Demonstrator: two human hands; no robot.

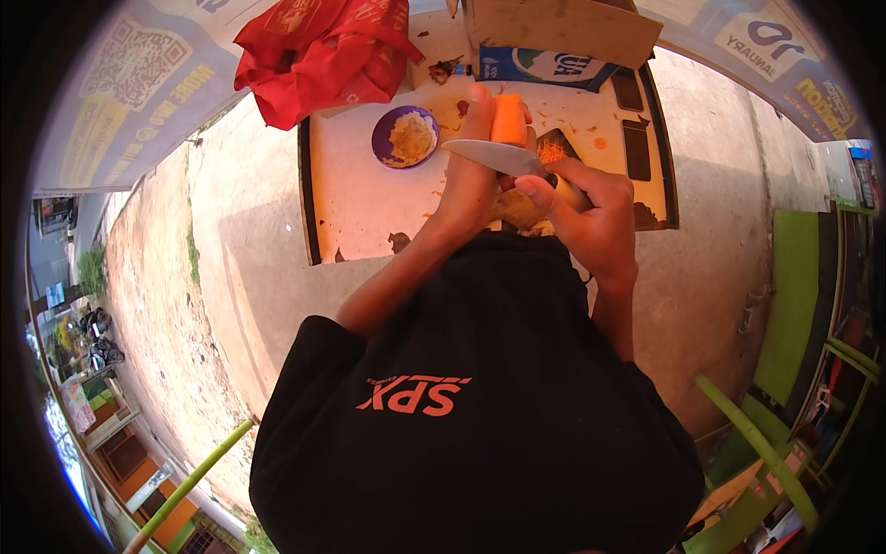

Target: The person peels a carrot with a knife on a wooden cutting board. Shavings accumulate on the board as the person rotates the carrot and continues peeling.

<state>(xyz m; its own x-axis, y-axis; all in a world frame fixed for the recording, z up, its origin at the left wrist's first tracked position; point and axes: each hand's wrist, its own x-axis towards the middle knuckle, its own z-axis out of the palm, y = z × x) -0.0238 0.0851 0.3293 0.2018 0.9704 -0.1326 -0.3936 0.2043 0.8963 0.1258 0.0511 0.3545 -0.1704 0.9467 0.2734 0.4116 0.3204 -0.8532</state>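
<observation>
My left hand (472, 166) holds a thick piece of peeled carrot (509, 119) upright over the table, thumb on its left side. In my right hand (595, 211) is a kitchen knife (493, 155) with a light handle; its blade points left and lies across the view just below the carrot's lower end. Whether the edge touches the carrot cannot be told. Shredded carrot (551, 152) lies on a dark board or tray behind my hands. To the left stands a purple bowl (405, 137) with a pale, mashed or grated food in it.
A red fabric bag (325, 59) lies at the table's back left. A cardboard box (564, 28) and a blue-and-white pack (543, 67) stand at the back. Two dark phone-like things (636, 149) lie near the right edge. Carrot scraps are scattered over the worn tabletop (367, 208).
</observation>
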